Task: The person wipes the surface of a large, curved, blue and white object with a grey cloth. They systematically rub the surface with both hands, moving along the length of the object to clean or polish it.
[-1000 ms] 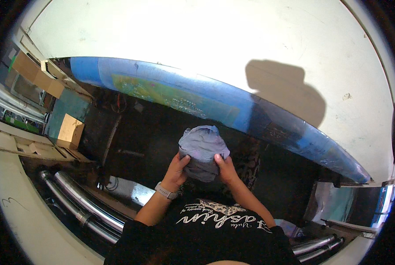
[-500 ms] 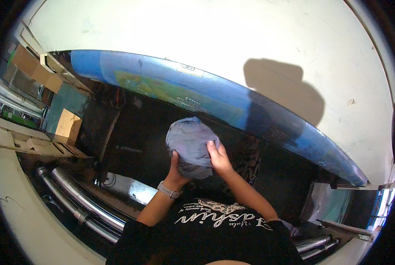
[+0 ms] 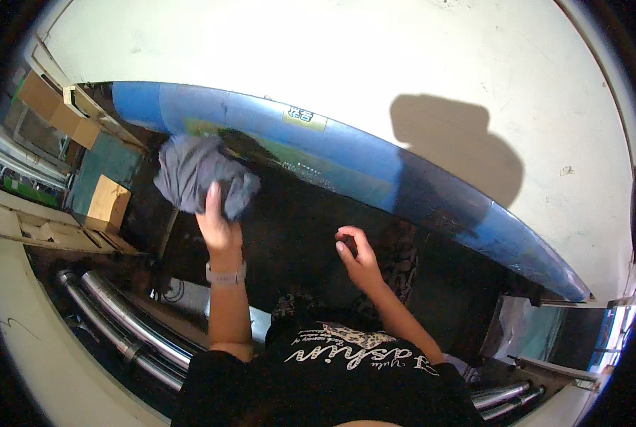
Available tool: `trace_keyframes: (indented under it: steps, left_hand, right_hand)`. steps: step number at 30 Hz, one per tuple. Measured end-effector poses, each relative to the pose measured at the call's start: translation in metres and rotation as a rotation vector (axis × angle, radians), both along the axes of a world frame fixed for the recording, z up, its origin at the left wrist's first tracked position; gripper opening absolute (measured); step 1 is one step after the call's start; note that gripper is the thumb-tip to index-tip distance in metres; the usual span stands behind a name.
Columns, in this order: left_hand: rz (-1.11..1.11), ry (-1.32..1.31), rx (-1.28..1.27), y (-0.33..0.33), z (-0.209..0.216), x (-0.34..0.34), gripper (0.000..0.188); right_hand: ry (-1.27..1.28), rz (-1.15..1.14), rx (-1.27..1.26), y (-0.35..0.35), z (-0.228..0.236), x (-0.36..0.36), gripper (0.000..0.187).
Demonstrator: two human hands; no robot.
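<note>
Since half a second ago the grey cloth (image 3: 202, 174) has gone from in front of the chest up and out to the left, and the right hand (image 3: 360, 257) has come off it. Now only the left hand (image 3: 218, 224) has it: the grip is closed on the lower edge of the bunched cloth, fingers pushed into the folds, one finger lying straight up across the fabric. The right hand's grip holds nothing; the fingers are loosely curled, hanging over the dark surface (image 3: 296, 242) well apart from the cloth.

The cloth sits high on the left, right at the near edge of the long blue panel (image 3: 375, 153), where the blue meets the dark area. I can't tell whether it's actually pressed against the panel or just hovering over it.

If this is a wipe along that panel, my take is to keep the wad flat under the palm rather than pinched at one corner, so more fabric meets the surface. Working in long passes along the curve should beat dabbing. The free hand could steady the body on the dark surface.

Further out: cardboard boxes (image 3: 108, 203) on the left, shiny metal tubes (image 3: 111, 313) at lower left, a pale wall (image 3: 332, 50) above with a shadow on it.
</note>
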State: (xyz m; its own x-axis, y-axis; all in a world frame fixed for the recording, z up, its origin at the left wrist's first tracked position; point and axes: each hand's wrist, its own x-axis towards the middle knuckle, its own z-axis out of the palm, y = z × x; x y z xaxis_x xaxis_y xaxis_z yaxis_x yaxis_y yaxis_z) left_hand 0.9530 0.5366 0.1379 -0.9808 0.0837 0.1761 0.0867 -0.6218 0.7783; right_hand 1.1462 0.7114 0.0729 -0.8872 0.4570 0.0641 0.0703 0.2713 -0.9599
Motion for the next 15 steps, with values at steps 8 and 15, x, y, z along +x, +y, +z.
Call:
trace_keyframes:
  steps: [8, 15]
  left_hand:
    - [0.766, 0.662, -1.128, 0.109, 0.003, -0.031, 0.05]
    - [0.101, 1.408, -1.102, 0.14, 0.006, 0.057, 0.046]
  right_hand:
    - [-0.109, 0.161, -0.054, -0.004, -0.009, 0.008, 0.025]
    - [-0.1, 0.281, 0.016, -0.009, -0.012, -0.005, 0.031]
